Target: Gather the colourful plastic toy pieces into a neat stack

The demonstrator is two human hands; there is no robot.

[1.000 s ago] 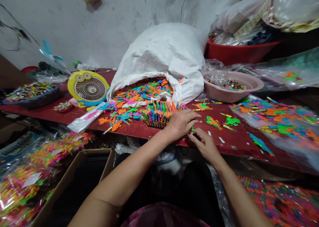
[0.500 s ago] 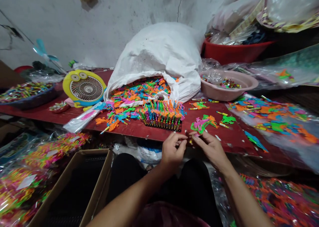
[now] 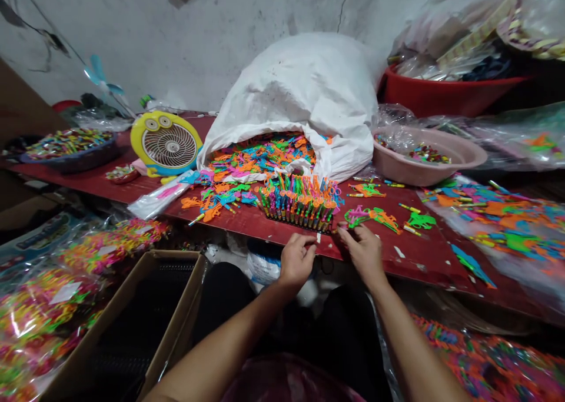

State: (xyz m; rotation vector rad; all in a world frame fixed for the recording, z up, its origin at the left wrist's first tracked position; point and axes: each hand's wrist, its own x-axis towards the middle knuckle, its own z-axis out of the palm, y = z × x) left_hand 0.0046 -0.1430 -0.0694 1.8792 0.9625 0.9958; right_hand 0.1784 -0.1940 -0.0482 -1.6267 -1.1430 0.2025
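Observation:
My left hand sits at the red table's front edge, fingers pinched on a small white piece. My right hand is beside it, its fingertips at the near right corner of a dark rack packed with upright coloured plastic toys. I cannot tell what those fingers hold. A green and pink toy lies on the table just beyond the right hand. Behind the rack a white sack lies open, spilling a heap of coloured toys.
A pink basin and a red basin stand at the right, above plastic sheets with loose toys. A yellow fan and a dark tray of pieces are at the left. An open cardboard box and bagged toys sit below.
My left hand drew back from the rack to the table edge and pinched shut. My right hand lifted a green and pink toy, then moved down to the rack's corner; the toy lies on the table.

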